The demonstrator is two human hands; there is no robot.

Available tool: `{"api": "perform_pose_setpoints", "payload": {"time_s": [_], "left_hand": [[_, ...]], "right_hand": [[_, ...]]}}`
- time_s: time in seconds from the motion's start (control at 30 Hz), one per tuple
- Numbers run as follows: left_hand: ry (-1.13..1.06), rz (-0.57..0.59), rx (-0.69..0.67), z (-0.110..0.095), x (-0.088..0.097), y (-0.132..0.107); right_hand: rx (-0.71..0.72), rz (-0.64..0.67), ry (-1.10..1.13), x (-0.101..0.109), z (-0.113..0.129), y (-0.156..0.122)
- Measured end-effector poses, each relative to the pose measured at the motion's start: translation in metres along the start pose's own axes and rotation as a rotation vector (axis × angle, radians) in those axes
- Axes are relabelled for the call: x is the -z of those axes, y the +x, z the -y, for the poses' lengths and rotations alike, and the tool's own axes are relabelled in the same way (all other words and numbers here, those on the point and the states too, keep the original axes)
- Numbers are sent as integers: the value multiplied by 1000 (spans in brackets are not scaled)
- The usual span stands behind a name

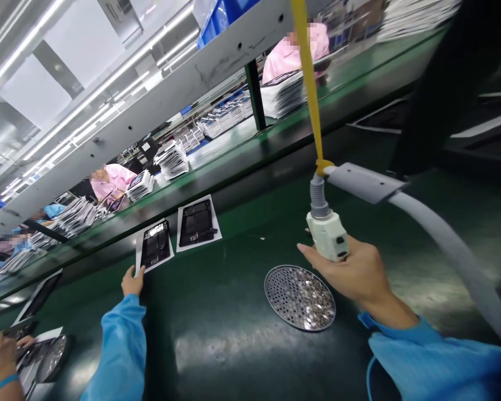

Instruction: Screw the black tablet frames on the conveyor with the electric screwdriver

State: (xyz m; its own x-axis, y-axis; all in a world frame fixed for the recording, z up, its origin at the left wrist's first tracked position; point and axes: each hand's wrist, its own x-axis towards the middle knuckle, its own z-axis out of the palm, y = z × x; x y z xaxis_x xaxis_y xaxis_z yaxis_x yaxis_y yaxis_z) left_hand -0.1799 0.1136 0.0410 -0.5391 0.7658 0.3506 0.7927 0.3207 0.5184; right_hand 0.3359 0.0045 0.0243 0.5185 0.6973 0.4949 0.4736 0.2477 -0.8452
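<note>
My right hand (359,273) is wrapped round a pale electric screwdriver (329,236), whose grey cable end points up; its tip is hidden. Just left of that hand lies a round perforated plate (299,297) with many small shiny pieces over its right part. My left hand (132,280) pinches the near edge of a white sheet (139,253). On this sheet rests a black tablet housing (155,245). A second black tablet housing (195,223), on its own white sheet, lies to the right, apart from my hands.
A yellow strap (311,94) holds up the screwdriver's thick grey cable (446,228), which curves down at right. A co-worker's hand (0,356) works at lower left beside another round plate (53,358). Stacks of white sheets (171,160) line the raised ledge behind the green bench (217,301).
</note>
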Motion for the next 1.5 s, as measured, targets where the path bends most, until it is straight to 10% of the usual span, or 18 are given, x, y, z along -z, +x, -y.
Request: {"api": "perform_pose_setpoints", "payload": {"time_s": [0.3,0.67,1.13,1.5], "left_hand": [[175,220,-411,-12,-54,-41],[480,236,-362,-25,-52,-46],[702,539,-805,-146,-75,-46],[734,543,-982,-185,-53,-55]], "right_hand": [[-44,13,29,-3,2,-7],[-114,101,119,-5,2,-9],[-47,122,134,-5,24,-5],[-31,185,147,-10,20,-5]]}}
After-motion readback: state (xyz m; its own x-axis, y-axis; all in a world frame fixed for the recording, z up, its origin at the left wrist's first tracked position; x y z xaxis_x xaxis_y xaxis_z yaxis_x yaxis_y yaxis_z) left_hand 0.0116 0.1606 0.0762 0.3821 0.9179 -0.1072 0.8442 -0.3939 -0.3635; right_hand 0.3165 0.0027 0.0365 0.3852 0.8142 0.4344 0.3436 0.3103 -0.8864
